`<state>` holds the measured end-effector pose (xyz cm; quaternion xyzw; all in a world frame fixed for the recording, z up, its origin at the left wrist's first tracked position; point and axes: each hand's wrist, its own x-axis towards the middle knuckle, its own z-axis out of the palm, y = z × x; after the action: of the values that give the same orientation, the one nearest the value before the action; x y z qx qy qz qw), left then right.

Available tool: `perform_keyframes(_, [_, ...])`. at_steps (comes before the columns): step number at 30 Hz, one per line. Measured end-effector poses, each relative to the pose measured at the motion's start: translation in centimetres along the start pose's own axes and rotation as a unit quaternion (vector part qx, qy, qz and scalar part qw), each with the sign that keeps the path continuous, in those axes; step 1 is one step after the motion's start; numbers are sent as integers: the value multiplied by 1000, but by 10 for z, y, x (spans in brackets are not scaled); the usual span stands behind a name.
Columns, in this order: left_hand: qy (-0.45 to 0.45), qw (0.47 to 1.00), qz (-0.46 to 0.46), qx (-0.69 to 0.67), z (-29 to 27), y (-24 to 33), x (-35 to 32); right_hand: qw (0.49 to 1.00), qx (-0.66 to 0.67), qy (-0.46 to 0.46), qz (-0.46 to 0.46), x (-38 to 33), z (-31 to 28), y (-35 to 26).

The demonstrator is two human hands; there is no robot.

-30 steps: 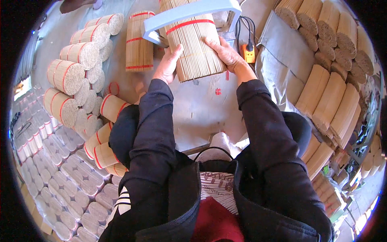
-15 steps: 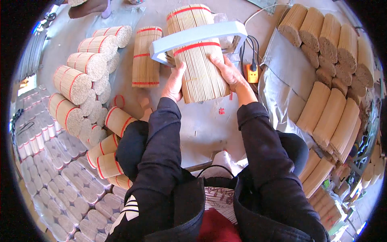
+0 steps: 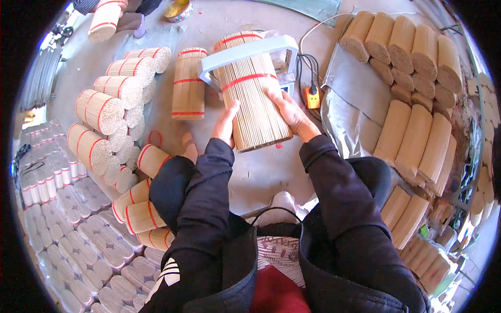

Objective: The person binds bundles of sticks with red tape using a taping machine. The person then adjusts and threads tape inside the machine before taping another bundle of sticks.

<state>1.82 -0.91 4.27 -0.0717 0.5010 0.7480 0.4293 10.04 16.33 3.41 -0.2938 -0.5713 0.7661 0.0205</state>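
Observation:
Both my hands grip a thick bundle of thin wooden sticks [image 3: 255,107], one on each side near its near end. My left hand [image 3: 226,123] presses its left side, and my right hand [image 3: 293,116] wraps the right side with the thumb on top. Two red bands circle the bundle, one near the far end and one about the middle. The bundle lies through the pale grey arch [image 3: 245,50] of a small machine and tilts a little, its near end towards the right. Left of the arch rests another red-banded bundle [image 3: 188,83].
Red-banded bundles [image 3: 99,110] are stacked on the left, with more beside my left knee. Unbanded bundles [image 3: 412,138] are piled at the right. An orange power socket [image 3: 312,98] with black plugs sits right of the machine. Far left, another person holds a bundle [image 3: 103,22].
My hands have drawn the bundle towards me through the arch and turned it slightly, so its middle band sits farther from the arch. Another person's bundle has come into view at far left.

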Motion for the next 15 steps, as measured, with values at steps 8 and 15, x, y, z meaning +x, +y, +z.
perform_keyframes(8, [-57,995,-63,55,-11,-10,-98,979,200,-6,44,-138,32,9])
perform_keyframes(15, [-195,971,51,130,29,40,-182,991,-9,44,-127,-235,38,-45])
